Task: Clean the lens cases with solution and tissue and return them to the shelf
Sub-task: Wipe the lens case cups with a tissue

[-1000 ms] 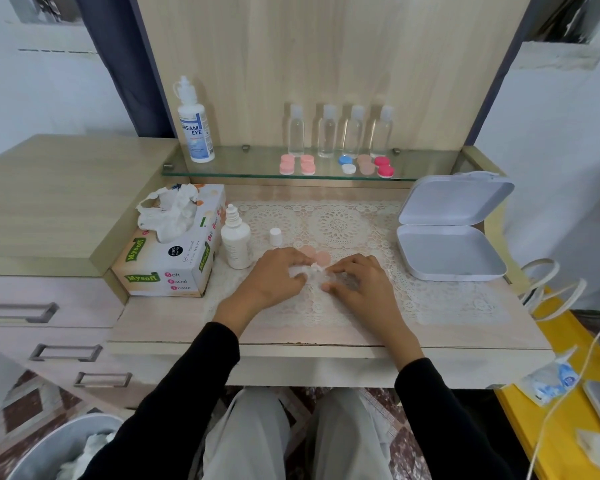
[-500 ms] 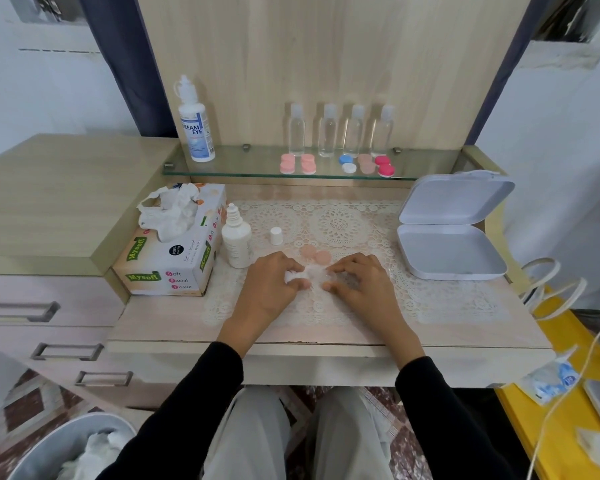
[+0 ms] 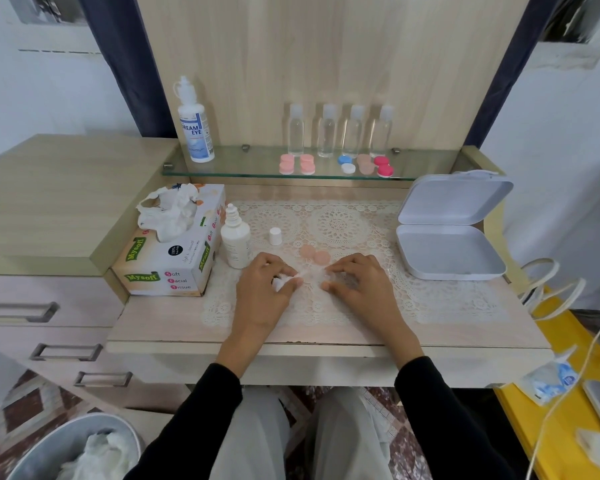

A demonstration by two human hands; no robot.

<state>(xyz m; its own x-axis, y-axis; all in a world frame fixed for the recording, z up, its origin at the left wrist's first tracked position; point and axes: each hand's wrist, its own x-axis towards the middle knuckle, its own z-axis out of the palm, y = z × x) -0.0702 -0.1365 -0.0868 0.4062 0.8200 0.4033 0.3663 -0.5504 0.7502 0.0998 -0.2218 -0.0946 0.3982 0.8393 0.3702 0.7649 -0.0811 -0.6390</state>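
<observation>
The left hand (image 3: 267,289), pinching the tissue (image 3: 284,279), is moving a little away from the right hand (image 3: 361,289), whose fingers are curling on the clear lens case (image 3: 317,274) on the near lace mat (image 3: 430,299). I think the wiping is finishing; the peach caps (image 3: 314,255) are waiting just behind.

Bare lace mat (image 3: 336,223) lies between the dropper bottle (image 3: 235,242) and the open white box (image 3: 451,251).

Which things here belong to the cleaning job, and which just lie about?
In use: crumpled white tissue in left hand; peach round caps; small white solution bottle; cardboard tissue box; coloured lens cases on glass shelf.
Lying about: open white plastic box; four clear bottles.
</observation>
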